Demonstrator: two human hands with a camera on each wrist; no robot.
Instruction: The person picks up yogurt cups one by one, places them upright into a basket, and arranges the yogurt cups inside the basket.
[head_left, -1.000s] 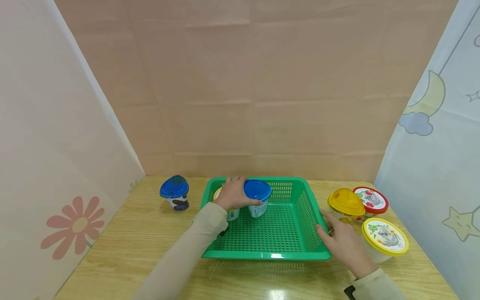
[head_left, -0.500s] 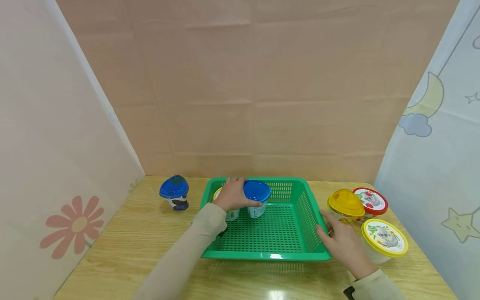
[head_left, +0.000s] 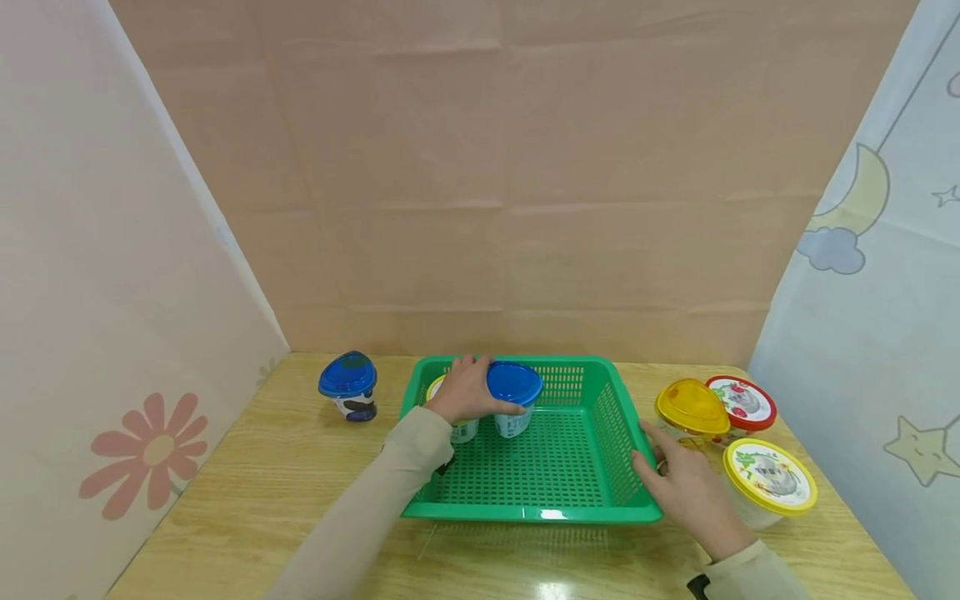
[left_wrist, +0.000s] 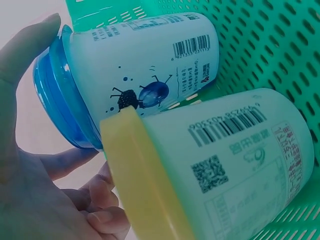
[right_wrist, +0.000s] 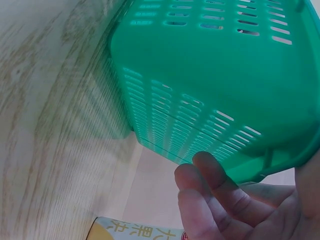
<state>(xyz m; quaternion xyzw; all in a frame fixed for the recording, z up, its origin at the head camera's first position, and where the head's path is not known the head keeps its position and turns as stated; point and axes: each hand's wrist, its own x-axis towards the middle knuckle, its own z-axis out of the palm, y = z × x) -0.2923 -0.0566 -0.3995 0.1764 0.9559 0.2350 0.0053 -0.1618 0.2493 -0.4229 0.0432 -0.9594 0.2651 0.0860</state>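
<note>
A green plastic basket [head_left: 487, 509] with slotted walls stands on the wooden table. Inside, toward its back left, are a blue-lidded yogurt cup [head_left: 513, 383] and a yellow-lidded tub [left_wrist: 235, 165], close beside each other. My left hand [head_left: 467, 393] grips the blue-lidded cup, with thumb and forefinger at opposite sides of its lid in the left wrist view. The other left fingers curl near the yellow lid, and this hand hides much of that tub from the head view. My right hand [head_left: 688, 490] holds the basket's right rim, thumb on top and fingers outside below.
Another blue-lidded cup [head_left: 352, 385] stands left of the basket. Right of it are a cup with an orange-yellow lid [head_left: 692, 406], a red-rimmed tub [head_left: 742, 402] and a larger yellow-rimmed tub [head_left: 771, 475]. Fabric walls enclose the table's back and sides.
Almost nothing differs. The blue-lidded cup in the basket sits a touch closer to my left palm than a second ago; both hands keep their places.
</note>
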